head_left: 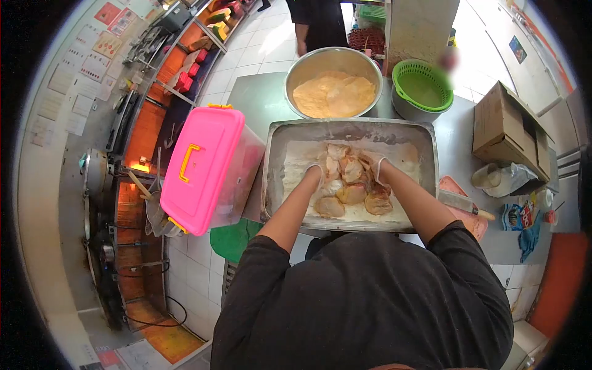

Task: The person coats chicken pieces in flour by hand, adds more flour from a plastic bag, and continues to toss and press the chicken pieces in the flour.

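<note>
A large metal tray (269,185) holds a layer of white flour (401,216) with several raw chicken pieces (351,194) heaped in its middle. My left hand (317,174), in a whitish glove, is at the left edge of the heap, its fingers hidden in flour and chicken. On the heap's right side, my right hand (377,171), also gloved, touches a chicken piece; its fingers cannot be made out clearly. Behind the tray stands a round metal bowl (293,77) with yellowish powder in it.
To the left is a clear box with a pink lid (203,166). Behind right stands a green colander (399,80) on a bucket. A cardboard box (502,126), a knife (459,200) and a pink board (472,225) lie right. Another person (317,24) stands beyond the table.
</note>
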A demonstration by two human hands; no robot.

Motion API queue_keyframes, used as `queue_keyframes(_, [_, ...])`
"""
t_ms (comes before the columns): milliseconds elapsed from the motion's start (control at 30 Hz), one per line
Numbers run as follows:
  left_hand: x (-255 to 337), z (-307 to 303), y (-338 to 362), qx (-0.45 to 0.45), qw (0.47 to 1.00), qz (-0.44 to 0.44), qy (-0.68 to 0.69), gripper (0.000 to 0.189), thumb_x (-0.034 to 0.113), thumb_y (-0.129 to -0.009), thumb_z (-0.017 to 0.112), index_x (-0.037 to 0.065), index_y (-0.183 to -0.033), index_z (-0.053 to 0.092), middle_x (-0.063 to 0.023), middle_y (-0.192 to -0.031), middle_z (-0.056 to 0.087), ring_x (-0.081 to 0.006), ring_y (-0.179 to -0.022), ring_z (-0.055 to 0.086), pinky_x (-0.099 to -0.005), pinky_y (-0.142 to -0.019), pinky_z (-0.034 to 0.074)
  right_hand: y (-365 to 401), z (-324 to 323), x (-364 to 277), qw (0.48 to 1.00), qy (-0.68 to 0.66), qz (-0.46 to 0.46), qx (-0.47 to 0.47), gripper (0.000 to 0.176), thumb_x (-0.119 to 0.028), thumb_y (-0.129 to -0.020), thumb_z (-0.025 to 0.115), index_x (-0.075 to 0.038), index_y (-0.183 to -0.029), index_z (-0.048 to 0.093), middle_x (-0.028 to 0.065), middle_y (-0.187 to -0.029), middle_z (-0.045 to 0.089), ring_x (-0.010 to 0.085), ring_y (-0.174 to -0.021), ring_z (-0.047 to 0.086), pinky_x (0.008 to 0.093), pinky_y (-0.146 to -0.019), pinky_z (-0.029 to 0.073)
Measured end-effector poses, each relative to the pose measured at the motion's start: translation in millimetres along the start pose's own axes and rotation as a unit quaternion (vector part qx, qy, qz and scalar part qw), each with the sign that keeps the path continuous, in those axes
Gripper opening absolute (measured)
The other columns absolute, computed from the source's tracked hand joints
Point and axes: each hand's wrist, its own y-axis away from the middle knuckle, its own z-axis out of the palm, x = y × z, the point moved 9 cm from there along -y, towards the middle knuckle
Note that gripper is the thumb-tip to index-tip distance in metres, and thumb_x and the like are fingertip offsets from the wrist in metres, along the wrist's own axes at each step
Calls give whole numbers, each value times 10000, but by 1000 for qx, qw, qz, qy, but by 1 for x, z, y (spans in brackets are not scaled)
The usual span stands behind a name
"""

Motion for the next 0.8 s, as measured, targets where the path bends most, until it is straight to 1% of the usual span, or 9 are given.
queue_keyframes(133, [-4,30,-23,-97,910,-22,403,397,437,-922,478,75,-1008,615,-71,-838,631,-201,-687,594,-356,-586,511,-7,7,1,999,14,32,-29,359,-324,-899,575,-107,-1185,591,76,-1108,627,215,-949,620,382,-784,528])
queue_keyframes(300, [84,37,65,-115,922,35,367,544,536,-913,434,57,-1134,564,-137,-1061,614,-274,-929,604,-420,-745,519,31,12,-27,990,123,-50,-51,425,-381,-891,577,-91,-1200,603,87,-1124,640,221,-991,603,379,-888,467])
queue_keyframes(333, [88,30,72,-142,911,75,380,591,565,-906,429,54,-1176,550,-151,-1113,601,-286,-1007,593,-439,-812,510,41,11,-56,931,328,-152,-50,391,-309,-890,581,-85,-1210,594,73,-1142,624,179,-992,594,367,-853,479])
queue_keyframes(400, [61,-6,72,-74,947,29,312,705,637,-862,462,47,-1247,503,-145,-1213,563,-286,-1082,569,-432,-909,462,67,-1,-86,854,484,-188,26,357,-225,-887,585,-78,-1212,592,69,-1175,602,145,-1016,572,337,-850,468])
queue_keyframes(433, [47,-23,72,-40,961,7,274,769,673,-841,478,44,-1283,480,-142,-1263,543,-286,-1119,557,-429,-958,438,83,-11,-92,879,448,-129,103,348,-214,-883,585,-76,-1203,600,79,-1190,596,152,-1039,561,321,-881,446])
queue_keyframes(533, [-26,-65,58,81,989,-122,35,930,738,-837,372,18,-1423,326,-191,-1405,413,-298,-1310,368,-457,-1065,278,113,-61,-87,942,62,-251,213,404,-254,-896,555,-72,-1256,558,97,-1210,583,190,-1071,547,310,-922,410])
queue_keyframes(633, [-78,-78,51,66,977,-130,-154,937,756,-839,321,56,-1459,262,-202,-1464,332,-330,-1288,400,-489,-1066,262,70,-164,19,954,-76,-98,273,471,-326,-890,538,-55,-1276,524,103,-1203,581,219,-1077,535,312,-943,384])
queue_keyframes(700, [-118,-50,42,-43,982,-173,-56,908,743,-842,325,56,-1434,306,-198,-1434,364,-329,-1253,431,-479,-1058,272,116,-134,56,938,-42,57,338,463,-344,-902,510,-52,-1261,500,132,-1132,589,273,-1011,571,378,-891,442])
queue_keyframes(800, [-96,14,59,-174,971,-157,42,839,697,-852,365,55,-1391,355,-180,-1378,406,-309,-1213,453,-459,-1033,299,107,-80,100,990,-39,80,109,470,-451,-893,493,-74,-1166,560,101,-1052,629,227,-965,567,376,-890,423])
